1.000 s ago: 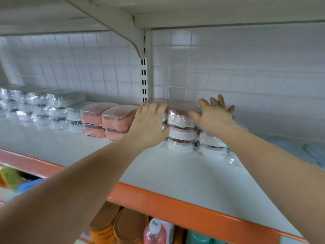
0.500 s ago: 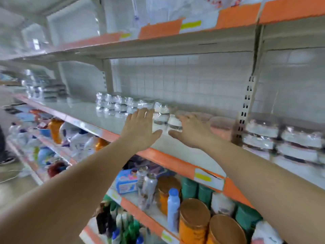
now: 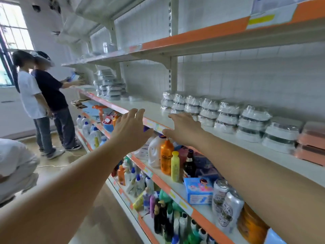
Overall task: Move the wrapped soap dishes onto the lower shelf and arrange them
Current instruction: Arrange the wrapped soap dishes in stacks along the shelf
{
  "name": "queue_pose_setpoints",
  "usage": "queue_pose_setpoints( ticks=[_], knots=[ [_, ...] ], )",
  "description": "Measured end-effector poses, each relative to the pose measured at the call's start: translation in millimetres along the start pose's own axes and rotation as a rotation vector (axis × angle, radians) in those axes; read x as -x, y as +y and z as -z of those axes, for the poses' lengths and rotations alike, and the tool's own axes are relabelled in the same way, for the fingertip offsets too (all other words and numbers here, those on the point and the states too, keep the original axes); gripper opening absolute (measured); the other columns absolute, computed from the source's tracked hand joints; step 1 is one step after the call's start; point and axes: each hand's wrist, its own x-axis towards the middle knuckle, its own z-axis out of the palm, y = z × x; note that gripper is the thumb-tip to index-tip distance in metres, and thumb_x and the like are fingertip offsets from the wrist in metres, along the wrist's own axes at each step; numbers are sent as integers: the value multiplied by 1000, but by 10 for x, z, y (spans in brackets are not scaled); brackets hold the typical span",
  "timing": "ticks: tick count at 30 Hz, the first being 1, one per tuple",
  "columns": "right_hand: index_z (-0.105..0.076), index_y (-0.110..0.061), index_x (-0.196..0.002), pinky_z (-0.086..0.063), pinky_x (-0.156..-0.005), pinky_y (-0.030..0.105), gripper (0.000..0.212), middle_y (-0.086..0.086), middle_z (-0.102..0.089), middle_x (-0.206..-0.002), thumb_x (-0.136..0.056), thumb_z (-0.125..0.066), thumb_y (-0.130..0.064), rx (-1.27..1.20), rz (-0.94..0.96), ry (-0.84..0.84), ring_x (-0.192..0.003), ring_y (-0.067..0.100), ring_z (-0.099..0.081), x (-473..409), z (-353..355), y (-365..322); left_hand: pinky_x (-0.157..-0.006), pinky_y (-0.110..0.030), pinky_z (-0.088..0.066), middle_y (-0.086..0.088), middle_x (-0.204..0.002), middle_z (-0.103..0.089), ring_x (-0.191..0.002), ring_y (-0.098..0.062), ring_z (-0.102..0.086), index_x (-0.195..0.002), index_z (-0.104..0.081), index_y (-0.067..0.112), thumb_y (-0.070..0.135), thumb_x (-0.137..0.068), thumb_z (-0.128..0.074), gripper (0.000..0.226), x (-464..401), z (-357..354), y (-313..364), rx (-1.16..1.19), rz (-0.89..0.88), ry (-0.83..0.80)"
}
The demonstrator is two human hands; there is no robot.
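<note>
While both hands hover empty, the left hand (image 3: pixel 131 128) and right hand (image 3: pixel 182 128) spread open near the shelf (image 3: pixel 154 125) edge, the wrapped soap dishes (image 3: pixel 226 115) stand in stacked rows to the far right. Recommended: grasp one stack squarely from both sides, since the wrap looks slippery.

I face a long run of white shelving (image 3: pixel 228 35) with orange front edges, backed by a white tiled wall (image 3: pixel 246 76). At the upper left of the frame a barred window (image 3: pixel 10 29) lets in bright daylight. The floor (image 3: pixel 73 161) at lower left is pale and glossy, with a thin cable lying across it. Slotted white uprights (image 3: pixel 170 14) carry the shelf brackets.
</note>
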Motion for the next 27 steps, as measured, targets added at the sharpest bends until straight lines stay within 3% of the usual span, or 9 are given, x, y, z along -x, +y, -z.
queue_pose_setpoints(
  ticks=[9, 21, 27],
  knots=[
    [-37, -18, -138, -31, -99, 44, 56, 10, -40, -136, -90, -50, -44, -62, 85, -1, -129, 28, -32, -1667, -649, -462, -112, -44, -25, -9, -152, -23, -137, -30, -28, -147, -18, 13, 42, -90, -52, 73, -1107, -507, -1094, -55, 46, -14],
    [-37, -19, -138, -34, -97, 40, 56, 10, -41, -137, -92, -48, -46, -104, 103, -58, -125, 28, -39, -4082, -1441, -1345, -109, -42, -31, -8, -151, -25, -136, -27, -28, -147, -20, 14, 44, -90, -52, 72, -2865, -1127, -2881, -19, 88, -26],
    [-37, -17, -138, -34, -101, 42, 57, 11, -38, -142, -90, -49, -45, -123, 17, -30, -129, 29, -37, -5184, -1928, -1839, -107, -43, -32, -10, -149, -28, -131, -29, -35, -147, -21, 13, 38, -90, -53, 70, -3717, -1459, -3939, 14, 13, -62]
  ],
)
